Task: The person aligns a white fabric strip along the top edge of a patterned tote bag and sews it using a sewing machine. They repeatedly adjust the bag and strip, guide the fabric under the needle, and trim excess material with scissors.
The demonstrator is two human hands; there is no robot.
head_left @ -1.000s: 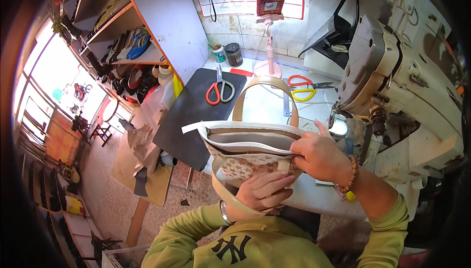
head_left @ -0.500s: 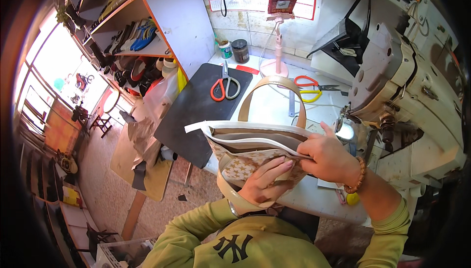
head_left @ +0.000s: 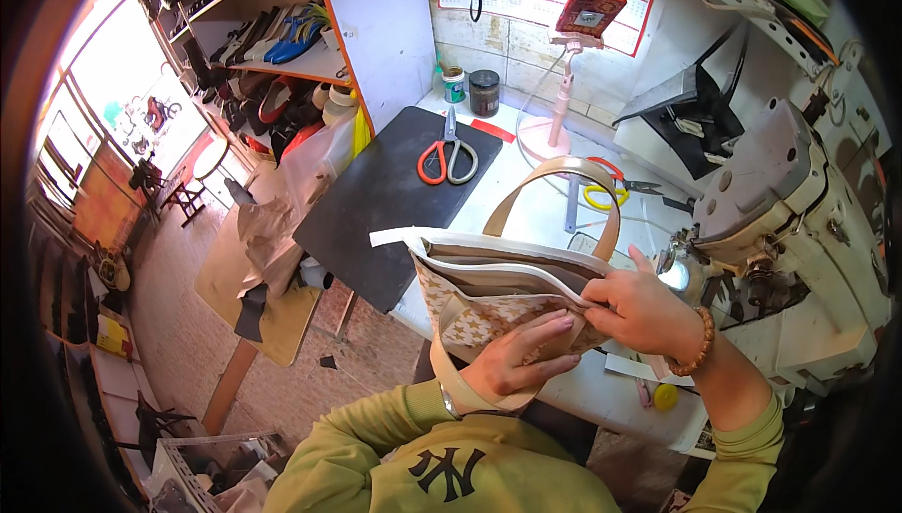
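A beige patterned handbag (head_left: 489, 302) with tan handles and a white zipper strip along its open top is held above the white worktable (head_left: 526, 217). My left hand (head_left: 521, 363) cups the bag's near side from below, fingers spread on the patterned fabric. My right hand (head_left: 644, 311) pinches the bag's top edge at its right end, beside the sewing machine (head_left: 789, 222). One tan handle arches up behind the bag; the other loops under my left wrist.
Orange-handled scissors (head_left: 449, 158) lie on a black mat (head_left: 395, 198). Yellow-handled scissors (head_left: 606, 192) lie near a pink phone stand (head_left: 564, 81). Two small jars (head_left: 470, 90) stand by the tiled wall. Shelves with shoes (head_left: 272, 53) rise on the left. A small yellow object (head_left: 665, 396) lies at the table's front edge.
My left hand has shifted on the bag's near side and its fingers have spread flatter. The bag stays held in front of me; my right hand keeps its grip on the top edge.
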